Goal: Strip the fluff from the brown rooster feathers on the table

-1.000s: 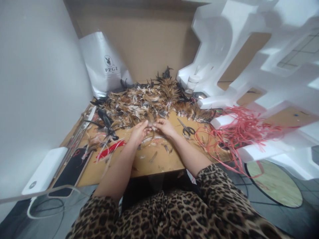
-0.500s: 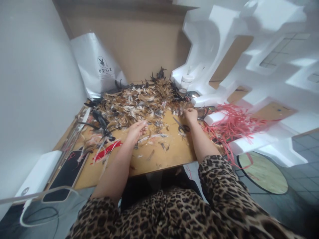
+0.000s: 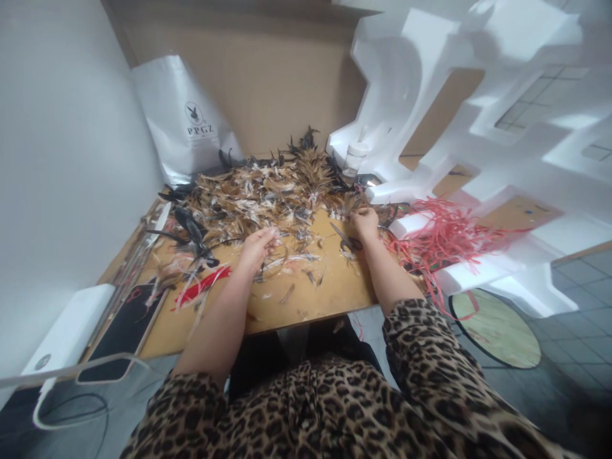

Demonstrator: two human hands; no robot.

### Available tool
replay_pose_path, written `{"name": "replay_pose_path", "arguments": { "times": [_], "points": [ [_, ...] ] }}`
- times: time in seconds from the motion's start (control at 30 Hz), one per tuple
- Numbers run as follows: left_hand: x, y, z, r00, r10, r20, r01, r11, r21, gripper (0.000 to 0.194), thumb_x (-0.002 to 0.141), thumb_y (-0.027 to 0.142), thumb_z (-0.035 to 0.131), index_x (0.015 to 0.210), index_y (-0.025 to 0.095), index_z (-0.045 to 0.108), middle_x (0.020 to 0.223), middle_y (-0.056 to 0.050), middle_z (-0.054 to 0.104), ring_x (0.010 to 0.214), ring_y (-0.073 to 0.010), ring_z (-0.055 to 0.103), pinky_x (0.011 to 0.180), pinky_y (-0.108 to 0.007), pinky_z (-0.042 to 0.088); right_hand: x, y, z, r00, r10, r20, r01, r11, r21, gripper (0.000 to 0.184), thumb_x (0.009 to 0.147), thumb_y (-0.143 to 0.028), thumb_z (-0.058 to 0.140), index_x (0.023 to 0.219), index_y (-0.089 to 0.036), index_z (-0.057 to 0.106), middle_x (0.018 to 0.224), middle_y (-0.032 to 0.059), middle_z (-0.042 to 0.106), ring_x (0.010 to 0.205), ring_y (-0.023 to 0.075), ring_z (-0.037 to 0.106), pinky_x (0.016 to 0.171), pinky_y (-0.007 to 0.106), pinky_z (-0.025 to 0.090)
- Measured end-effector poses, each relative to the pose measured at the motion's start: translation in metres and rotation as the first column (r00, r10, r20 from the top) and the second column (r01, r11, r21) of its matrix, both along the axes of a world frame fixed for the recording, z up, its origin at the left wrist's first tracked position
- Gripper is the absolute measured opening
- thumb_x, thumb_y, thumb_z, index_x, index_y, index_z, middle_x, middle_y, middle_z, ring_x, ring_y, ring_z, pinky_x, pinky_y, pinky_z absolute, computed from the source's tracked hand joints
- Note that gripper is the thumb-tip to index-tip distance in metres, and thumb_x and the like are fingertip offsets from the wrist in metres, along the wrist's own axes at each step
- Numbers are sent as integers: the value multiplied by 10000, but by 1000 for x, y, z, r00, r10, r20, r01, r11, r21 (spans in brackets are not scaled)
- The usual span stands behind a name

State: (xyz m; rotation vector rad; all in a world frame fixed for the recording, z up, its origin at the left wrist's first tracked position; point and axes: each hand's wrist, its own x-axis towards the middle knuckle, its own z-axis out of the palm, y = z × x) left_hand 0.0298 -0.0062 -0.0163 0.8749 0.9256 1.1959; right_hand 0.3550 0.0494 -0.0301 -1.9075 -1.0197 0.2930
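Note:
A large heap of brown, white and black feathers [image 3: 258, 197] covers the far half of the wooden table [image 3: 306, 303]. At the near edge of the heap is my left hand [image 3: 258, 252], its thumb and fingers pinched together; whatever is between the tips is too small to name. My right hand [image 3: 365, 224] is also closed, fingertips down against a small clump of brownish feathers [image 3: 348, 205] on the right. I cannot make out what those fingers hold. Black-handled scissors [image 3: 345, 238] lie just left of my right hand. Loose feathers [image 3: 313, 278] are scattered between my arms.
White foam packing pieces [image 3: 392, 102] and pink-red ribbon strips [image 3: 444, 236] crowd the right side. A clear jar [image 3: 354, 159] stands behind. At the left are a silver bag [image 3: 186, 121], red ribbon [image 3: 203, 285], a dark phone-like slab [image 3: 122, 331] and a white power unit [image 3: 71, 328].
My left hand has turned a little, its fingers curling in more. My right hand stays almost in place by the feather clump. The whole view has shifted slightly.

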Motion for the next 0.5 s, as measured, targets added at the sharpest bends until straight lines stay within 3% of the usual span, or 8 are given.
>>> {"name": "replay_pose_path", "arguments": {
  "times": [0.1, 0.2, 0.33, 0.5],
  "points": [
    [0, -1, 0, 1000, 18, -12, -17, 1000, 7, 368, 626, 324, 732, 919, 116, 653, 712, -23, 632, 524, -57, 565, 419, -139, 382, -4, -16, 12, 998, 54, 29, -56, 996, 65, 433, 695, -347, 519, 1058, -111, 512, 852, 78, 645, 703, 152, 574, 692, 265, 440],
    [-1, -1, 1, 999, 32, -20, -32, 999, 6, 368, 621, 331, 732, 911, 118, 655, 719, -26, 635, 526, -54, 563, 421, -139, 378, -16, -38, 36, 920, 204, 333, -208, 978, -26, 305, 745, -354, 480, 966, -166, 575, 924, 75, 642, 827, 178, 581, 762, 287, 423],
    [-3, 0, -1, 997, 58, -44, -57, 998, 24, 372, 615, 339, 733, 906, 122, 655, 721, -27, 635, 524, -52, 558, 420, -140, 363, -48, -68, 79, 584, 487, 650, -279, 872, -402, 297, 770, -356, 483, 931, -156, 633, 986, 141, 634, 930, 254, 580, 790, 350, 413],
    [-4, 2, -4, 994, 78, -72, -74, 996, 56, 379, 614, 377, 728, 891, 129, 656, 725, -33, 639, 518, -53, 545, 421, -152, 349, -112, -114, 141, 178, 747, 640, -371, 654, -659, 322, 800, -348, 473, 899, -114, 670, 897, 170, 668, 878, 277, 620, 776, 389, 425]
  ]
}}
